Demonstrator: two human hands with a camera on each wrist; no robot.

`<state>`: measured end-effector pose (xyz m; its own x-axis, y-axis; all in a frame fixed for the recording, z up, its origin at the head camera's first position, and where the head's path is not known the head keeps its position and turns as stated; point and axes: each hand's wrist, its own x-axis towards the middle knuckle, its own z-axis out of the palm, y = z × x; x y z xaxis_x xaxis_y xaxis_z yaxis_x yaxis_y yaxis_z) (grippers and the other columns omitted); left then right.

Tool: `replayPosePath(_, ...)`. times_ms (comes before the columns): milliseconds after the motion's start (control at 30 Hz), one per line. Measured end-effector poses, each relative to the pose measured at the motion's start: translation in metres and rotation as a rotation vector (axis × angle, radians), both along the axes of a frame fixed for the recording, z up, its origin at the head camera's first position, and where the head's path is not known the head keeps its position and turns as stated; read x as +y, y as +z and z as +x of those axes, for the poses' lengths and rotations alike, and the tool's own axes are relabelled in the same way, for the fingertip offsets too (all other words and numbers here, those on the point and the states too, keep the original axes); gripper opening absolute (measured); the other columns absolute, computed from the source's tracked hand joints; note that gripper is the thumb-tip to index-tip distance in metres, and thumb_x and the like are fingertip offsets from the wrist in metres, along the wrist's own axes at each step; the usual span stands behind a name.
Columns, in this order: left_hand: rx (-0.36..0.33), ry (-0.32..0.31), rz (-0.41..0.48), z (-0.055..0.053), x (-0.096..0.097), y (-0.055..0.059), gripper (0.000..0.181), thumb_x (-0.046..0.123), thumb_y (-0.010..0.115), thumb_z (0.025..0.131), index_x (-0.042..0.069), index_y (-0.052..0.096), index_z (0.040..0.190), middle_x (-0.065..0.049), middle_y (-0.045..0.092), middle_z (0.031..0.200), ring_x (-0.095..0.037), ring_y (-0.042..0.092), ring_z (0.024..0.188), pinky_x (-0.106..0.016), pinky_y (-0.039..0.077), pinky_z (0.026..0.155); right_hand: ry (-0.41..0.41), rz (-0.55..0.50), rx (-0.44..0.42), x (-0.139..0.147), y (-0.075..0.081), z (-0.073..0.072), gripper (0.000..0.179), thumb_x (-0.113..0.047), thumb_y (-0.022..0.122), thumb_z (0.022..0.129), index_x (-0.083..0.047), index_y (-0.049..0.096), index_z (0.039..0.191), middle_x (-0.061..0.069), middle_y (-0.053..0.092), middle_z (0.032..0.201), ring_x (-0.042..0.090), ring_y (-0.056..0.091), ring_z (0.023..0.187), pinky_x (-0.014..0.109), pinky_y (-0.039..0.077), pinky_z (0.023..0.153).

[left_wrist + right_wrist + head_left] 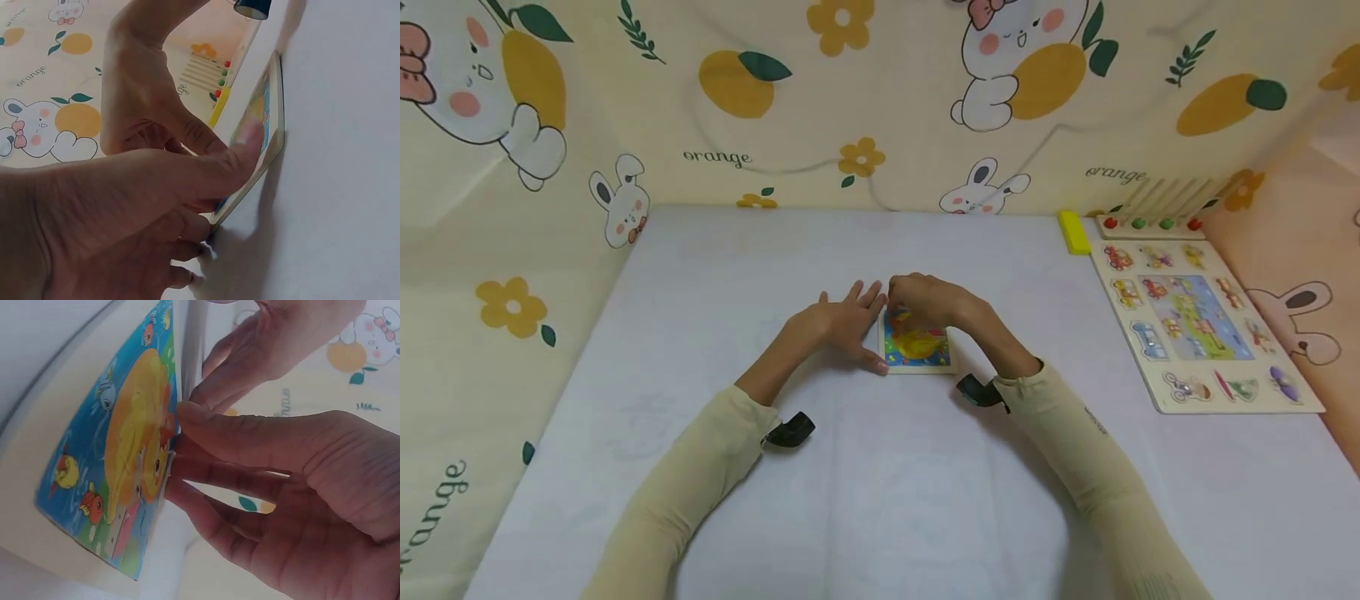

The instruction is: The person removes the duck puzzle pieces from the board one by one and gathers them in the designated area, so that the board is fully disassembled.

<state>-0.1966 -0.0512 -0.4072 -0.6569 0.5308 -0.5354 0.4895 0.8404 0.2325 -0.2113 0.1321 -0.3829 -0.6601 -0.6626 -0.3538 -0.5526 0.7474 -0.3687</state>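
Observation:
A small square picture puzzle [919,360] with a pale wooden border lies flat in front of me. In the right wrist view its picture [119,425] shows a big yellow-orange figure among fish on blue, with thin seams between pieces. My left hand [844,323] rests spread at its left side, thumb over the near left corner and fingers along the edge. From above, my right hand [925,300] reaches to the far left part, its thumb and bent fingertips pinching at a puzzle piece [165,422], mostly hidden by the fingers.
At the right lies a larger wooden puzzle board [1195,387] with several vehicle and toy pictures. Behind it stand a rack with slim rods [1150,225] and coloured beads, and a yellow block [1073,233]. A printed cloth [790,117] borders the white table [850,500].

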Motion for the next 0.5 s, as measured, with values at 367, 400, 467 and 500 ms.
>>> replayPosePath(367, 0.005, 0.028, -0.005, -0.0002, 0.0031, -0.0009, 0.124, 0.066, 0.073, 0.088, 0.009, -0.003, 0.168, -0.009, -0.019, 0.176, -0.036, -0.014, 0.164, -0.078, 0.009, 0.124, -0.027, 0.032, 0.09, -0.0029, -0.003, 0.002, 0.036, -0.012, 0.084, 0.09, 0.002, 0.073, 0.121, 0.013, 0.065, 0.12, 0.03, 0.063, 0.112, 0.046, 0.054, 0.108)
replayPosePath(400, 0.0, 0.026, -0.005, 0.0, 0.0032, -0.001, 0.124, 0.065, 0.073, 0.088, 0.009, -0.003, 0.168, -0.009, -0.019, 0.176, -0.037, -0.014, 0.164, -0.078, 0.009, 0.124, -0.029, 0.041, 0.089, -0.0029, -0.0034, 0.0021, 0.036, -0.013, 0.084, 0.09, 0.002, 0.072, 0.121, 0.013, 0.065, 0.12, 0.029, 0.063, 0.112, 0.045, 0.054, 0.108)
replayPosePath(467, -0.008, 0.018, -0.009, 0.0002, 0.0037, -0.0009, 0.124, 0.066, 0.073, 0.088, 0.009, -0.003, 0.168, -0.009, -0.019, 0.176, -0.037, -0.014, 0.164, -0.078, 0.009, 0.124, -0.035, 0.055, 0.083, -0.0024, -0.0033, 0.0022, 0.037, -0.014, 0.084, 0.09, 0.001, 0.071, 0.122, 0.012, 0.065, 0.12, 0.028, 0.063, 0.112, 0.044, 0.054, 0.107)
replayPosePath(500, -0.011, 0.017, -0.01, 0.0002, 0.0041, -0.0001, 0.124, 0.066, 0.072, 0.088, 0.009, -0.003, 0.168, -0.009, -0.019, 0.176, -0.037, -0.015, 0.164, -0.078, 0.009, 0.124, -0.039, 0.061, 0.079, -0.002, -0.0025, 0.002, 0.037, -0.013, 0.084, 0.089, 0.001, 0.071, 0.122, 0.012, 0.065, 0.12, 0.028, 0.062, 0.111, 0.043, 0.055, 0.107)
